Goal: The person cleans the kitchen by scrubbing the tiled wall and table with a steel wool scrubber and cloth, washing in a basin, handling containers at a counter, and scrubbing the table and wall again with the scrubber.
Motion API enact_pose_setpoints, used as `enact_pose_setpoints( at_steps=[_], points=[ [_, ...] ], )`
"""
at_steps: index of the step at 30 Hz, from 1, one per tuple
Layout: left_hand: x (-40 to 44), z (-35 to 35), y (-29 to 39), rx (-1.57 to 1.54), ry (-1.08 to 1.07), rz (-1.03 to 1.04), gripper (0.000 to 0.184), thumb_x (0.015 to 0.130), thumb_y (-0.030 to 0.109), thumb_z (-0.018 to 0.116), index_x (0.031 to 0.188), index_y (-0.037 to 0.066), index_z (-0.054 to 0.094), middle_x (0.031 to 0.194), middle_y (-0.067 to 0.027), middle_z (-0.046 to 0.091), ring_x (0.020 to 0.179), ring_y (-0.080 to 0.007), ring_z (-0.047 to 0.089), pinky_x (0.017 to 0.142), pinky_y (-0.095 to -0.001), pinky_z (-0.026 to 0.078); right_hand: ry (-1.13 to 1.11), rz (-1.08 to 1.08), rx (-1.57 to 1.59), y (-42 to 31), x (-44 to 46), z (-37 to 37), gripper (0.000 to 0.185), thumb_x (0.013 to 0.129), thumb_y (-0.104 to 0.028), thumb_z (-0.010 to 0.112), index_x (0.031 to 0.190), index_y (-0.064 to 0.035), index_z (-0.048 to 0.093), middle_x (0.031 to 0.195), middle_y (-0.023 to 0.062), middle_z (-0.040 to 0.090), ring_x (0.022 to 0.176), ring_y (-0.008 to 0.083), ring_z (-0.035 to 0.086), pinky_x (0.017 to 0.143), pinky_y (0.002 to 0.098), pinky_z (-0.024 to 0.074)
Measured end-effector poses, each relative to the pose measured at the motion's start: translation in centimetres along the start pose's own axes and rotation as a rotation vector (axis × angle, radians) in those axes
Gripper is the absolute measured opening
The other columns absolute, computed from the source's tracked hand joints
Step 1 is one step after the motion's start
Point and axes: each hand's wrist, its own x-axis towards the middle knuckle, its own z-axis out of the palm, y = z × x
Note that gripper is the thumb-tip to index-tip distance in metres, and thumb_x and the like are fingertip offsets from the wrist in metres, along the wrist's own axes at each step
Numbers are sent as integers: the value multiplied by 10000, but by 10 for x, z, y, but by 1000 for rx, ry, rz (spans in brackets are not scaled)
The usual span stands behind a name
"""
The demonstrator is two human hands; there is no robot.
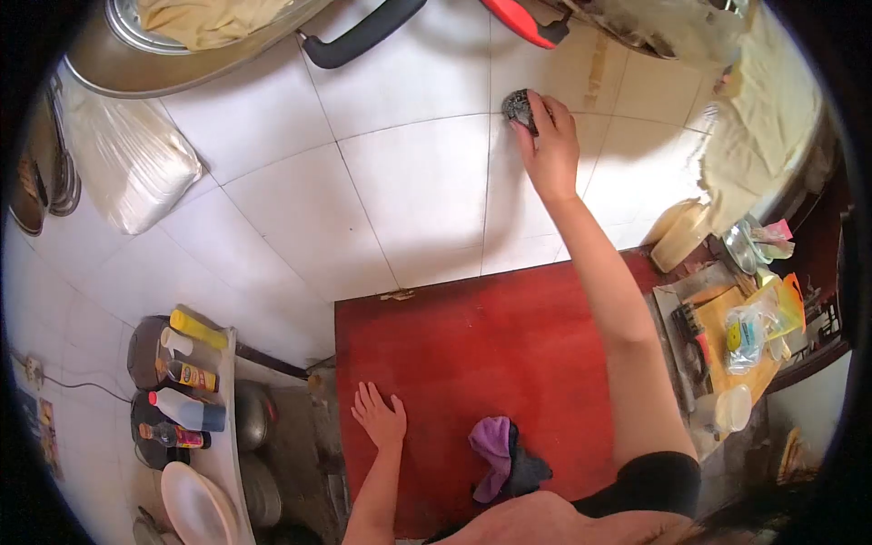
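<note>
My right hand (pixel 552 145) is stretched far forward, its fingers closed round a dark, mesh-like scrubber (pixel 520 111) that rests against the white tiled wall (pixel 413 182). Flat on the red tabletop (pixel 454 363), near its left edge, lies my left hand (pixel 380 418) with the fingers spread and nothing held. A crumpled purple and dark grey cloth (pixel 495 454) is on the red surface, close to my body and right of my left hand.
Pans with black (pixel 363 36) and red handles (pixel 522 20) hang above. Bottles (pixel 189 409) and a pale basin (pixel 195 504) stand on the left shelf. At right are a wooden board (pixel 727 318), plastic packets (pixel 747 336) and a jar (pixel 732 409). A wrapped bundle (pixel 136 163) hangs upper left.
</note>
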Motion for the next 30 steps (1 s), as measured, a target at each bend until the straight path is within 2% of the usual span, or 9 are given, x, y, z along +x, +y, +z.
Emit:
enact_pose_setpoints(
  at_steps=[4,7,9,12,17,20,26,28,30],
  points=[
    [1,1,0,29,-5,5,535,871,289,495,1310,0,396,1405,-166,320,1280,-358,295,1057,-531,204,-65,-33,-133,6,-84,26,496,723,-33,640,1203,-103,538,1146,104,528,903,330,519,708,370,511],
    [1,4,-3,31,-11,8,528,874,290,493,1304,-3,403,1405,-165,322,1275,-360,302,1056,-529,205,-323,-50,-240,20,-188,39,499,714,16,552,1200,-101,546,1168,98,508,910,332,517,698,363,529],
    [1,4,-3,22,2,10,527,874,288,493,1303,-5,404,1404,-164,326,1273,-359,306,1056,-529,207,-436,-105,-122,33,-243,43,506,700,25,546,1189,-106,557,1180,110,507,932,340,517,728,378,526],
    [0,1,-4,9,13,20,523,876,284,488,1302,-7,406,1403,-161,331,1274,-355,308,1057,-526,205,-433,-92,-164,29,-210,32,519,692,24,554,1190,-123,560,1173,113,510,923,341,519,745,392,517],
    [0,0,0,9,12,19,516,878,280,483,1303,-4,410,1406,-156,331,1277,-346,306,1063,-519,200,11,-168,-107,-20,9,18,527,714,-25,601,1215,-168,525,1151,106,516,919,331,519,722,392,505],
    [1,-1,0,16,4,24,524,867,278,493,1304,0,408,1408,-150,328,1272,-337,317,1060,-526,218,-69,-171,-137,-14,-14,26,558,697,-18,600,1229,-159,510,1154,107,513,946,337,513,724,388,511],
    [-2,9,-7,30,55,61,518,871,275,485,1301,-5,409,1399,-150,344,1267,-336,324,1065,-519,211,-528,-178,-73,17,-234,49,483,725,-49,565,1203,-118,551,1161,112,500,1010,338,501,809,395,499],
    [-1,4,-7,17,39,57,516,871,270,487,1301,-5,408,1397,-148,347,1269,-334,321,1067,-518,206,-581,-135,-80,7,-224,37,471,720,-52,569,1187,-117,561,1155,97,497,1004,324,505,797,381,503],
    [-4,0,-3,-2,13,48,514,871,265,487,1301,-5,408,1396,-147,348,1271,-332,318,1068,-516,206,-461,-204,-93,5,-176,24,434,733,-24,544,1155,-117,585,1140,95,508,995,308,511,780,360,503]
  ],
)
